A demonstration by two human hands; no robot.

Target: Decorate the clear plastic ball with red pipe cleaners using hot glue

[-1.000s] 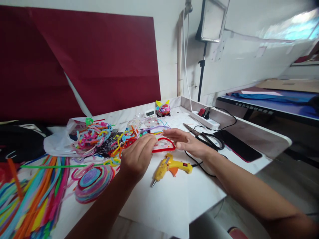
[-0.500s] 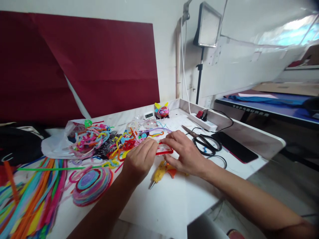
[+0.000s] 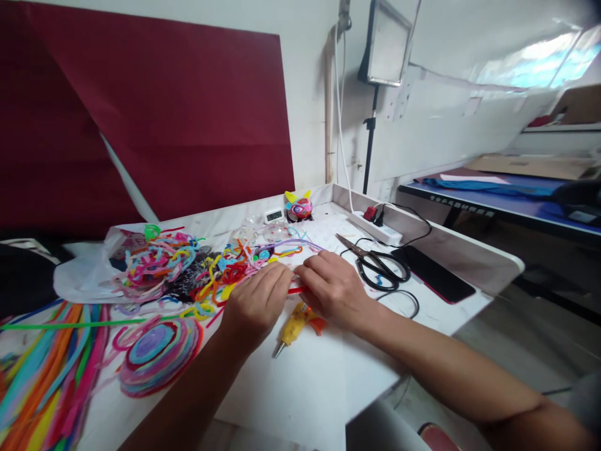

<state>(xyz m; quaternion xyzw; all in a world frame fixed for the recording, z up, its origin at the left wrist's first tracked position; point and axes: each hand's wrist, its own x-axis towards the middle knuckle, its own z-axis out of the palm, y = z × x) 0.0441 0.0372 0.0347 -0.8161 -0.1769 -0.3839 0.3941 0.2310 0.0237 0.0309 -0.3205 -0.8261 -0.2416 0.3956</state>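
Note:
My left hand and my right hand meet over a small clear piece edged with a red pipe cleaner, of which only a red sliver shows between the fingers. Both hands are closed on it, fingers curled down. A yellow glue gun lies on the white table just under my right hand, partly hidden by it. A tangle of coloured pipe-cleaner scraps lies just beyond my left hand.
Black scissors, a dark phone and a white power strip sit to the right. A coiled multicolour disc and long pipe cleaners lie at left. A small clock and a round toy stand at the back.
My right hand has slid left from beside the red-edged piece onto it and curled shut, covering most of it and the glue gun. My left hand has stayed on the piece.

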